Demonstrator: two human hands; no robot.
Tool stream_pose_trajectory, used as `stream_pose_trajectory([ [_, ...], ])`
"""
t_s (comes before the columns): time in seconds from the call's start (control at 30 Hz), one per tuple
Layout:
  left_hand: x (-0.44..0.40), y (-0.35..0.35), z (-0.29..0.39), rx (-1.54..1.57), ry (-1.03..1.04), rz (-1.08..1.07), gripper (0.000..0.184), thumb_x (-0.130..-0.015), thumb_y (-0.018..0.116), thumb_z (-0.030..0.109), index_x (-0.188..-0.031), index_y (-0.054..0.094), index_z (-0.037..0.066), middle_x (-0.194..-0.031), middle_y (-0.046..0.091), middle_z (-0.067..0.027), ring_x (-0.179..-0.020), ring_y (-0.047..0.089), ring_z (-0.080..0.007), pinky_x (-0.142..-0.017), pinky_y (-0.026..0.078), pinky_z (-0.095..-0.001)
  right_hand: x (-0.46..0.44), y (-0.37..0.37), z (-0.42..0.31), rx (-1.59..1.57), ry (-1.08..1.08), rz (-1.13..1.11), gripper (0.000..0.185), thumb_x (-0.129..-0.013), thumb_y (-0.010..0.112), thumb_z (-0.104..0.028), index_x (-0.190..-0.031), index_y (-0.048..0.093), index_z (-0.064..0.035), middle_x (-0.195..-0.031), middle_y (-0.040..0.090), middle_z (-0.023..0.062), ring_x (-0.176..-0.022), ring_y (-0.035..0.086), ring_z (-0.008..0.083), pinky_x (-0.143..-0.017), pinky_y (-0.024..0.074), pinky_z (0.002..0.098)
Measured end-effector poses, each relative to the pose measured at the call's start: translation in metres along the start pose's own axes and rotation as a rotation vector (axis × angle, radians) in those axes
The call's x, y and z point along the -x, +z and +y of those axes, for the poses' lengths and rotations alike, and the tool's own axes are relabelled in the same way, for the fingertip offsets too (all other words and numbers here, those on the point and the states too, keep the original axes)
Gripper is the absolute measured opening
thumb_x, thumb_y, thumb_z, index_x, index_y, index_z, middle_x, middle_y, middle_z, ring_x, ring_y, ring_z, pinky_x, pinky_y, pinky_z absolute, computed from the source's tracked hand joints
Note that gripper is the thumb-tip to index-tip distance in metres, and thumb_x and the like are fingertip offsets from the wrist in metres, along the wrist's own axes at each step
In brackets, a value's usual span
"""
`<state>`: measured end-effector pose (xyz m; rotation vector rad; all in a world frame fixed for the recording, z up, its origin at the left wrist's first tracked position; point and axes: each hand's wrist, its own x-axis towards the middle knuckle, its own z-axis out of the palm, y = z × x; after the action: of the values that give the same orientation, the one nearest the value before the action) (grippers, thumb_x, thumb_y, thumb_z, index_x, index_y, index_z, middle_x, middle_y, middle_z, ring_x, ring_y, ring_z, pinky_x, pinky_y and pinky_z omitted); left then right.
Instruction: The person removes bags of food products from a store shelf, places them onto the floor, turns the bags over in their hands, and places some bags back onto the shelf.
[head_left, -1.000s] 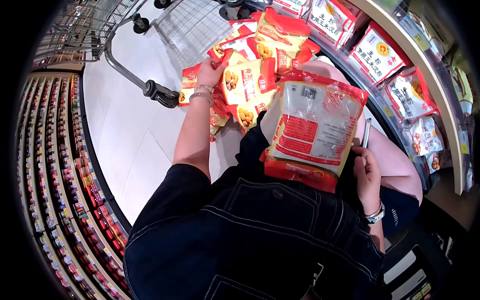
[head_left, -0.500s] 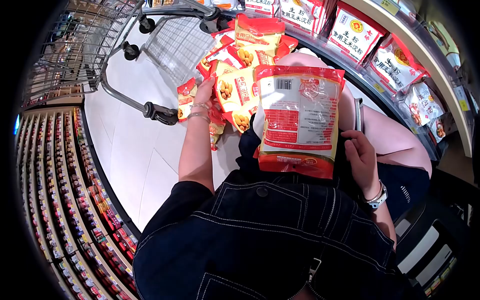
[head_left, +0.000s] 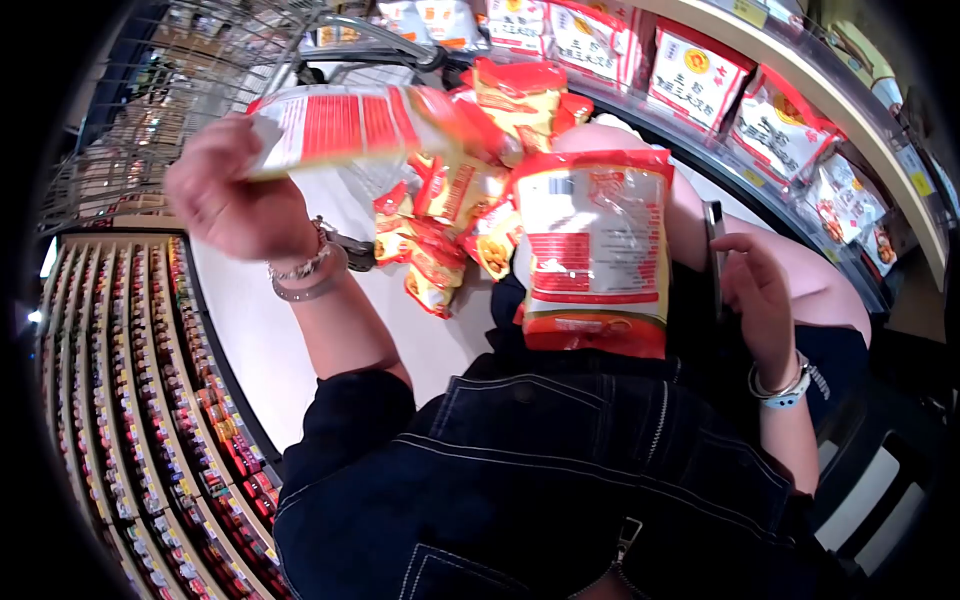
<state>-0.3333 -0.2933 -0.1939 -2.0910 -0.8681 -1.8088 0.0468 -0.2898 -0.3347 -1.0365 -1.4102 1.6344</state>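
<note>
My left hand [head_left: 235,195] is closed on one end of a raised red and white bag [head_left: 350,125], blurred by motion, its printed side showing. Below and beyond it, a pile of red and yellow bags [head_left: 455,190] lies on the floor. Another red and white bag [head_left: 595,255] rests on my lap, its back panel and barcode facing up; neither hand is on it. To its right my right hand [head_left: 762,295] has its fingers apart, beside a thin dark phone-like object [head_left: 714,245] seen edge-on at my thigh. Whether the fingers touch that object is unclear.
A metal shopping cart [head_left: 290,65] stands at the upper left. Shelves of small jars [head_left: 140,380] run along the left. At the upper right a curved shelf [head_left: 800,70] holds white and red bags [head_left: 695,80]. A dark stool-like object [head_left: 870,490] is at the lower right.
My left hand has lifted a bag from the pile and swung it up and left. The lap bag stays put. My right hand has shifted slightly right, its fingers more extended.
</note>
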Motion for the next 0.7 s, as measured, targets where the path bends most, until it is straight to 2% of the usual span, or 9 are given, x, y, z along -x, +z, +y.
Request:
stream_pose_trajectory([
  [0.07,-0.024,0.021,0.025,0.349,-0.055,0.175,0.026,-0.092,0.028,0.019,-0.067,0.03,0.012,-0.064,0.034,-0.0021,-0.062,0.033,-0.0157,-0.066,0.035,-0.0327,-0.011,0.004,-0.011,-0.042,-0.048,0.019,0.019,-0.092,0.044,-0.016,-0.099,0.053,-0.001,-0.063,0.042,-0.005,-0.055,0.036,0.0021,-0.049,0.0275,0.0165],
  [0.1,-0.032,0.013,0.021,0.535,-0.098,0.096,0.027,-0.093,0.026,0.024,-0.067,0.025,0.014,-0.063,0.026,-0.0003,-0.062,0.027,-0.0156,-0.066,0.031,-0.0346,-0.019,0.008,-0.016,-0.099,-0.048,-0.02,0.019,-0.092,0.044,-0.016,-0.099,0.053,-0.0012,-0.064,0.043,-0.0046,-0.056,0.036,0.0019,-0.05,0.0277,0.0164],
  [0.2,-0.036,0.023,0.007,1.1,-0.46,0.134,0.032,-0.088,0.044,0.02,-0.06,0.03,0.015,-0.059,0.029,0.0027,-0.058,0.029,-0.0137,-0.059,0.031,-0.0301,-0.036,0.025,-0.036,-0.186,-0.048,-0.091,0.021,-0.091,0.048,-0.017,-0.103,0.051,-0.001,-0.07,0.047,-0.0028,-0.06,0.04,0.0024,-0.052,0.0317,0.0168],
  [0.27,-0.026,0.053,-0.006,1.595,-0.478,0.005,0.034,-0.084,0.052,0.016,-0.057,0.031,0.016,-0.057,0.03,0.0038,-0.057,0.029,-0.0118,-0.055,0.029,-0.0282,-0.041,0.043,-0.048,-0.223,-0.117,-0.151,0.025,-0.089,0.052,-0.018,-0.108,0.05,-0.0009,-0.075,0.049,-0.0012,-0.063,0.043,0.003,-0.055,0.0355,0.0175],
  [0.3,-0.019,0.074,-0.006,1.62,-0.362,-0.085,0.033,-0.088,0.048,0.02,-0.059,0.031,0.016,-0.057,0.029,0.0045,-0.056,0.028,-0.0102,-0.055,0.028,-0.0276,-0.042,0.053,-0.05,-0.246,-0.184,-0.194,0.028,-0.088,0.054,-0.018,-0.11,0.049,-0.0009,-0.078,0.05,-0.0003,-0.065,0.044,0.0033,-0.057,0.0374,0.018],
  [0.33,-0.014,0.088,0.018,1.647,-0.533,0.046,0.033,-0.09,0.044,0.022,-0.062,0.029,0.016,-0.057,0.026,0.0043,-0.056,0.024,-0.0106,-0.056,0.027,-0.0272,-0.042,0.061,-0.052,-0.267,-0.248,-0.236,0.031,-0.087,0.056,-0.018,-0.112,0.048,-0.0009,-0.081,0.051,0.0006,-0.067,0.045,0.0036,-0.058,0.0394,0.0185],
  [0.4,-0.004,0.11,0.036,1.699,-0.569,0.132,0.033,-0.094,0.036,0.023,-0.063,0.026,0.016,-0.057,0.023,0.0038,-0.056,0.022,-0.0114,-0.057,0.026,-0.0269,-0.038,0.073,-0.058,-0.269,-0.219,-0.313,0.037,-0.086,0.058,-0.017,-0.118,0.046,-0.0019,-0.088,0.053,0.0026,-0.071,0.047,0.0041,-0.062,0.0422,0.0195],
  [0.53,0.005,0.125,0.042,1.788,-0.668,0.247,0.031,-0.094,0.03,0.02,-0.064,0.024,0.015,-0.057,0.023,0.0037,-0.056,0.021,-0.0115,-0.057,0.025,-0.0265,-0.056,0.071,-0.046,-0.242,-0.174,-0.211,0.031,-0.087,0.056,-0.018,-0.112,0.051,-0.0012,-0.076,0.057,0.0015,-0.066,0.048,0.0034,-0.054,0.0383,0.019],
  [0.7,0.011,0.134,0.034,1.819,-0.662,0.312,0.031,-0.094,0.029,0.017,-0.064,0.024,0.014,-0.056,0.022,0.0038,-0.055,0.02,-0.0109,-0.056,0.024,-0.0265,-0.061,0.07,-0.046,0.06,-0.394,0.074,0.02,-0.089,0.052,-0.018,-0.087,0.061,-0.0003,-0.064,0.054,0.0019,-0.056,0.046,0.005,-0.052,0.0373,0.0203],
])
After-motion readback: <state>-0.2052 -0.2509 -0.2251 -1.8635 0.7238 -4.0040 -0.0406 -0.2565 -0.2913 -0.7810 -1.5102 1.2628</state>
